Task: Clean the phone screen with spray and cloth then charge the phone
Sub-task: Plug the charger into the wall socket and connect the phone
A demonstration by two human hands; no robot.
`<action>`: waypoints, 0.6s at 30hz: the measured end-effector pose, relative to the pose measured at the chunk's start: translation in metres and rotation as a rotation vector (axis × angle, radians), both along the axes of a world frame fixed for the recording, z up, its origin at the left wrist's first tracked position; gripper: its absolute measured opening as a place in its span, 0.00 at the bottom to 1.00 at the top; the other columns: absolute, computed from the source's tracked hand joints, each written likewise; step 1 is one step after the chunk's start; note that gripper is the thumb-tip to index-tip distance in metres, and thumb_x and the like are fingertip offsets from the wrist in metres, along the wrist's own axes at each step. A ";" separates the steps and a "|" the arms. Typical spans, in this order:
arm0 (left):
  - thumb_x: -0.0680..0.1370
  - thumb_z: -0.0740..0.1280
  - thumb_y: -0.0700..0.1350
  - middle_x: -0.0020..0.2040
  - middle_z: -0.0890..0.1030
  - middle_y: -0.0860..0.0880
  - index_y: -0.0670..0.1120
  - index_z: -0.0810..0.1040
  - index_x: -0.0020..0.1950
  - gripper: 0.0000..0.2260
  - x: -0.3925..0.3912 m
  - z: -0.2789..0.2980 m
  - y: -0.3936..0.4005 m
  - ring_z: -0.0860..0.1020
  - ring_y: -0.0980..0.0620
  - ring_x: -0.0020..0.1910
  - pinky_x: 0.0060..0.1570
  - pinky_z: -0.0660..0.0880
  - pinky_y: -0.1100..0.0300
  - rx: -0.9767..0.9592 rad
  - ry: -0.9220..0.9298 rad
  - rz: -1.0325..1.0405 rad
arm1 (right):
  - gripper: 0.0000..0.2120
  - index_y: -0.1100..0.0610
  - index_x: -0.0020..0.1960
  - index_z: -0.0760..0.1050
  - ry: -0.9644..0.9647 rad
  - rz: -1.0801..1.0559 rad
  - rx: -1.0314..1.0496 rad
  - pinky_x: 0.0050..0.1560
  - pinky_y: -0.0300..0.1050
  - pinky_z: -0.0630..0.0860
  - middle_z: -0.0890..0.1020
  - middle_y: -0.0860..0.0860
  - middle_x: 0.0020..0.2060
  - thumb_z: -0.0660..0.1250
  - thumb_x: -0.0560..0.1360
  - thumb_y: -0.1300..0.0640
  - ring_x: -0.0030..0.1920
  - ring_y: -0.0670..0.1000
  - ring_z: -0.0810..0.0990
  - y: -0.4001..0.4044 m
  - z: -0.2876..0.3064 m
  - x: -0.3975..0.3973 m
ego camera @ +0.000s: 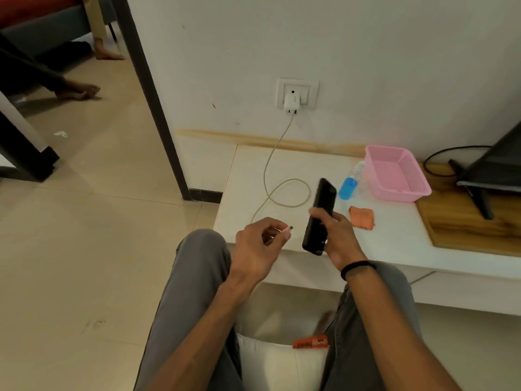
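Note:
My right hand [337,235] grips a black phone [321,213], held upright and tilted above the near edge of the low white table [394,241]. My left hand [260,249] pinches the plug end of the white charging cable [277,193], its tip a short gap left of the phone's lower end. The cable loops over the table up to a white charger [292,104] in the wall socket. An orange cloth [362,217] lies crumpled on the table right of the phone. A spray bottle with blue liquid [349,183] lies beside the pink basket.
A pink plastic basket [394,176] sits at the table's back right. A dark screen on a stand [490,176] rests on a wooden board [473,230] at far right. A doorway opens on the left, with other people's feet [79,90] on the tiled floor.

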State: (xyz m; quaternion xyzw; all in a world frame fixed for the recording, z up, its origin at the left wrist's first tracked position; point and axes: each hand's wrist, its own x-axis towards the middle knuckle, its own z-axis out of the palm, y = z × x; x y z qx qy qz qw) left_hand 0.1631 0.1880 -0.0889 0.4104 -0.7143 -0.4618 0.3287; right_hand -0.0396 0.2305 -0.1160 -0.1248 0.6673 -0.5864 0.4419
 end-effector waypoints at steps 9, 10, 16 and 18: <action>0.80 0.72 0.49 0.52 0.86 0.58 0.49 0.86 0.60 0.10 -0.009 -0.010 0.042 0.82 0.65 0.52 0.51 0.75 0.76 -0.112 0.017 0.013 | 0.27 0.58 0.62 0.71 -0.871 -0.314 -0.407 0.55 0.66 0.80 0.78 0.59 0.45 0.79 0.70 0.50 0.46 0.58 0.81 0.063 0.006 0.006; 0.80 0.73 0.49 0.51 0.86 0.59 0.49 0.86 0.59 0.10 -0.009 -0.011 0.042 0.82 0.65 0.51 0.51 0.76 0.75 -0.118 0.008 -0.002 | 0.27 0.58 0.62 0.71 -0.892 -0.310 -0.419 0.55 0.67 0.80 0.78 0.59 0.45 0.79 0.70 0.49 0.45 0.59 0.82 0.064 0.007 0.008; 0.78 0.74 0.52 0.49 0.87 0.59 0.50 0.87 0.56 0.09 -0.004 -0.009 0.040 0.84 0.64 0.49 0.51 0.78 0.72 -0.141 0.024 -0.040 | 0.23 0.60 0.57 0.75 -0.912 -0.222 -0.332 0.51 0.68 0.81 0.80 0.60 0.44 0.78 0.71 0.48 0.43 0.59 0.83 0.061 0.004 0.021; 0.78 0.74 0.52 0.51 0.87 0.57 0.50 0.88 0.57 0.11 -0.005 -0.011 0.042 0.84 0.63 0.50 0.52 0.80 0.69 -0.150 0.017 -0.053 | 0.23 0.60 0.57 0.75 -0.929 -0.215 -0.310 0.48 0.66 0.82 0.80 0.60 0.46 0.78 0.71 0.48 0.46 0.57 0.81 0.061 0.002 0.022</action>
